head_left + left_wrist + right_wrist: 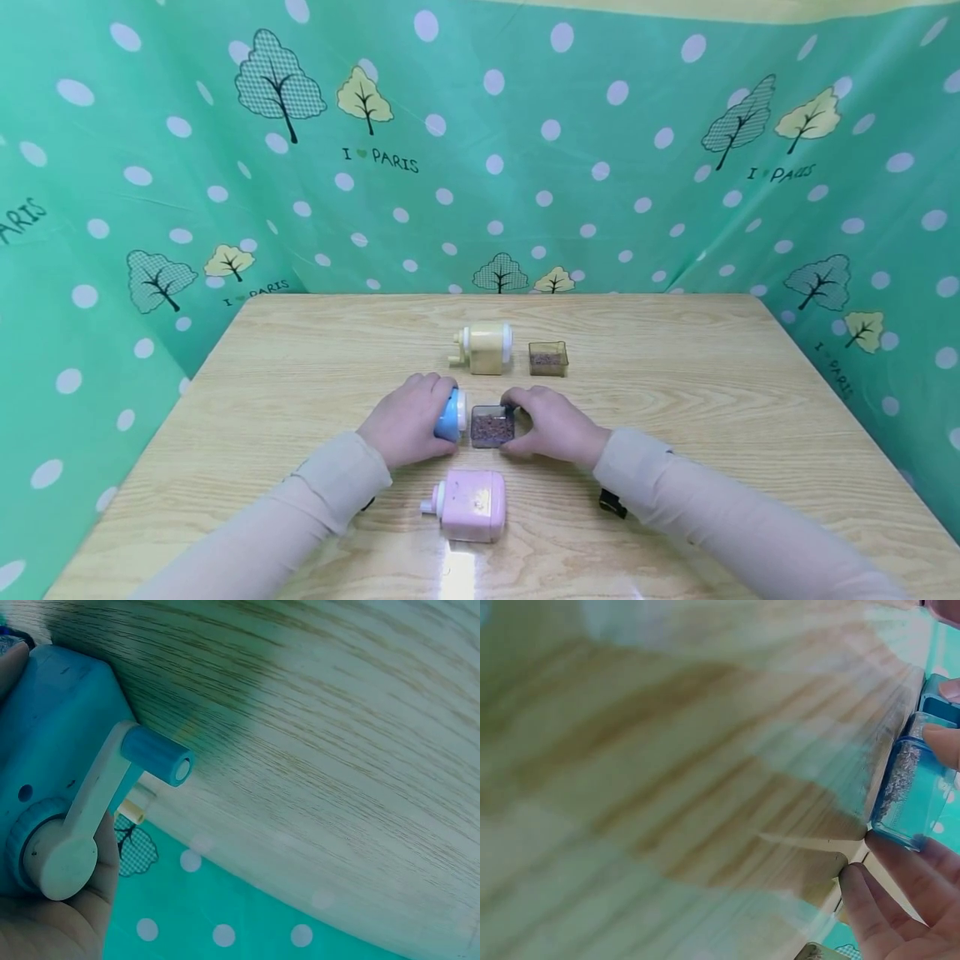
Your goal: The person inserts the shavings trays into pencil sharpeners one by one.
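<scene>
My left hand [405, 423] grips a blue crank pencil sharpener [447, 417] that lies on its side on the table. In the left wrist view its white crank arm [94, 780] and blue knob [157, 755] point away from the palm. My right hand [558, 427] holds a clear grey shavings drawer [491, 411] between thumb and fingers, just right of the sharpener. Pencil shavings lie inside the drawer. Seen from the right wrist, the drawer's clear wall [930, 806] is close to the blue sharpener; whether they touch I cannot tell.
Behind the hands lies a yellow pencil sharpener [487, 350], with its separate yellow drawer [547, 372] of shavings to the right. A pink pencil sharpener [472, 506] lies nearer the front. A green patterned cloth [495, 192] hangs around the wooden table [675, 350].
</scene>
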`<act>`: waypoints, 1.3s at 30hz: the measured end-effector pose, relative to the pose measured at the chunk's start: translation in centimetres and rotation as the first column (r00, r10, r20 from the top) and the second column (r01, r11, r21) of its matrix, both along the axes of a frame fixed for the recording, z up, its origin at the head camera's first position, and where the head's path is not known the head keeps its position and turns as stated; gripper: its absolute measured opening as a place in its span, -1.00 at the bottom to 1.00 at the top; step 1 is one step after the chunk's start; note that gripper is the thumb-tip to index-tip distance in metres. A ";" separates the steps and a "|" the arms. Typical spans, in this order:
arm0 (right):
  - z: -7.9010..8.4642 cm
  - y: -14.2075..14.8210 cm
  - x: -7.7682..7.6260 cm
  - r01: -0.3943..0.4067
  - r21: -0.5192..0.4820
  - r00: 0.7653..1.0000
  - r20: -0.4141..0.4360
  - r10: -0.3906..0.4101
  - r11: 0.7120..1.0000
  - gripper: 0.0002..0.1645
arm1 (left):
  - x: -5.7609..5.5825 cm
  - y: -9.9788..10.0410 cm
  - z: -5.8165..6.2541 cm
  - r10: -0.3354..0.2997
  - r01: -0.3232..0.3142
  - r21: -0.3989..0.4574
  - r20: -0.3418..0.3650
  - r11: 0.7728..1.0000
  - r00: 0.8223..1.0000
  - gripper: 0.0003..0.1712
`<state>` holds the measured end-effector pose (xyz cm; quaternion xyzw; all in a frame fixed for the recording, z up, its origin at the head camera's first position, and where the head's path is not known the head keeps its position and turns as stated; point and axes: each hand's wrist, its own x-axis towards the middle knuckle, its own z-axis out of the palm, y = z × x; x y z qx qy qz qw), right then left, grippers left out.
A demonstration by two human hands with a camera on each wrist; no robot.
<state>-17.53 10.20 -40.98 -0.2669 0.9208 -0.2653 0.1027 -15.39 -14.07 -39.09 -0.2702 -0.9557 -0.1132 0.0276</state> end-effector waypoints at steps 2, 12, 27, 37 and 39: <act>0.0 -0.1 0.0 -0.002 -0.001 1.000 0.001 0.002 1.000 -0.15 | 0.0 0.0 0.0 0.000 0.000 0.000 0.001 1.000 1.000 -0.15; 0.0 -0.6 0.0 -0.021 -0.023 1.000 0.003 0.021 1.000 -0.16 | 0.0 -0.1 -0.1 -0.014 0.014 0.012 -0.025 1.000 1.000 -0.17; -0.2 -1.2 -0.1 -0.037 -0.040 0.999 -0.004 0.037 0.999 -0.14 | 0.0 -0.2 -0.2 -0.016 0.016 0.024 -0.024 1.000 1.000 -0.16; -0.2 -1.6 -0.2 -0.050 -0.025 0.998 -0.032 0.049 0.998 -0.16 | 0.0 -0.2 -0.1 -0.020 0.021 0.032 -0.021 0.999 1.000 -0.17; -0.2 -1.6 -0.2 -0.046 -0.024 0.999 -0.030 0.046 0.999 -0.16 | 0.0 -0.1 -0.1 -0.018 0.019 0.030 -0.022 0.999 1.000 -0.17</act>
